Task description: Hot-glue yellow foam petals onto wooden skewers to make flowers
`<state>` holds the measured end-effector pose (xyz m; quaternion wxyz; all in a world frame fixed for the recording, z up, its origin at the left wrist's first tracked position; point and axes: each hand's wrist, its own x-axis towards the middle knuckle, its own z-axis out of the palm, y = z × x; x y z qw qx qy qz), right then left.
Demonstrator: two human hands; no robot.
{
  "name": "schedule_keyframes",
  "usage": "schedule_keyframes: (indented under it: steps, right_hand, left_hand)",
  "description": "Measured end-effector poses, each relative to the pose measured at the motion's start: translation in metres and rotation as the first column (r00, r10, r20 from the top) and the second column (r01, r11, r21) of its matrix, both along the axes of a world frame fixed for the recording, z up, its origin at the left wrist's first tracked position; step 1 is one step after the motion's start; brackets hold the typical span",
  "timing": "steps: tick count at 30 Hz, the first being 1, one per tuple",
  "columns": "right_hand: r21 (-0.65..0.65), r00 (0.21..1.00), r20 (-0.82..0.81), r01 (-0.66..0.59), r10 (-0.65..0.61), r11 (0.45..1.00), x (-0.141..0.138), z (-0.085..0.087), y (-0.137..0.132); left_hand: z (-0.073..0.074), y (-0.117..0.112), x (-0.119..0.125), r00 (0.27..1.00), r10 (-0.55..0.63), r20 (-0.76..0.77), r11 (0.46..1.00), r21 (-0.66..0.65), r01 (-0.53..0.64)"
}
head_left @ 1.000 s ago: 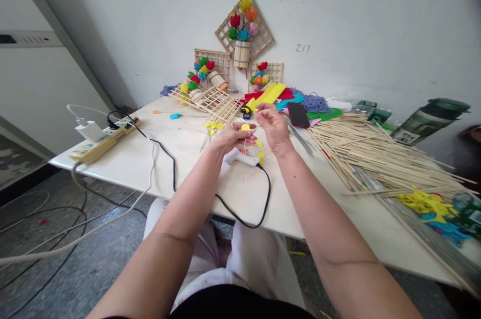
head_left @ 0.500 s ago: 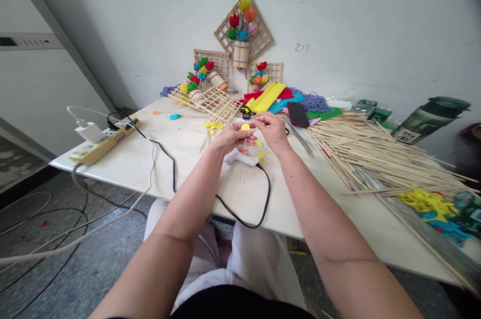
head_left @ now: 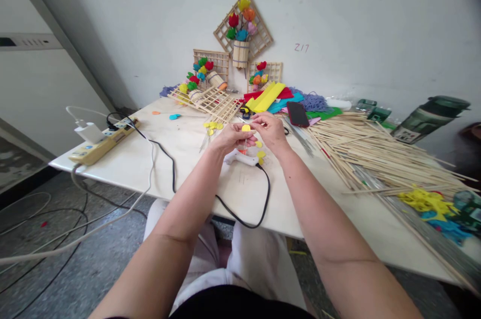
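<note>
My left hand (head_left: 233, 137) pinches a small yellow petal-shaped piece (head_left: 245, 128) above the table, and thin wire-like stems hang below it. My right hand (head_left: 269, 129) is close beside it, thumb and fingertips pressed together; whatever they grip is too small to make out. Under my hands lies a white hot glue gun (head_left: 242, 158) with a black cord. Loose yellow pieces (head_left: 261, 154) rest just right of the glue gun. More yellow pieces (head_left: 213, 126) form a small pile beyond my left hand.
Bamboo sticks (head_left: 376, 148) cover the table's right side. A phone (head_left: 297, 114), scissors (head_left: 245, 110) and yellow strips (head_left: 267, 97) lie at the back. A power strip (head_left: 103, 143) with cords sits left. Lattice panels with flowers (head_left: 243, 28) stand by the wall.
My right hand has shifted very slightly beside the yellow piece. My left hand keeps its pinch, and the things on the table stay where they were.
</note>
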<state>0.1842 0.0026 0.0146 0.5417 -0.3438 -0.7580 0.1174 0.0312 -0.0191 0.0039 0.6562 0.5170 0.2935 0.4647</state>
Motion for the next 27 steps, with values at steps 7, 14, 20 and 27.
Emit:
schedule_keyframes:
  steps: [7, 14, 20, 27]
  right_hand:
    - [0.126, 0.993, 0.064, 0.092, -0.1, 0.988, -0.002, 0.001, -0.006]
    - [0.126, 0.991, 0.107, 0.064, -0.078, 0.99, 0.0, -0.002, -0.004]
    - [0.056, 0.998, 0.057, -0.011, 0.007, 0.998, 0.001, -0.009, 0.005]
    - [0.087, 0.999, 0.043, -0.019, 0.015, 0.996, 0.0, -0.013, 0.008]
  left_hand:
    - [0.003, -0.002, 0.002, 1.0, 0.02, 0.004, 1.0, -0.016, -0.02]
    - [0.004, -0.004, 0.003, 1.0, 0.002, 0.028, 1.0, -0.021, -0.001]
    - [0.006, -0.007, 0.006, 0.999, 0.025, 0.031, 0.999, -0.047, -0.023]
    - [0.0, -0.003, 0.005, 0.999, 0.007, 0.043, 0.999, -0.036, -0.006]
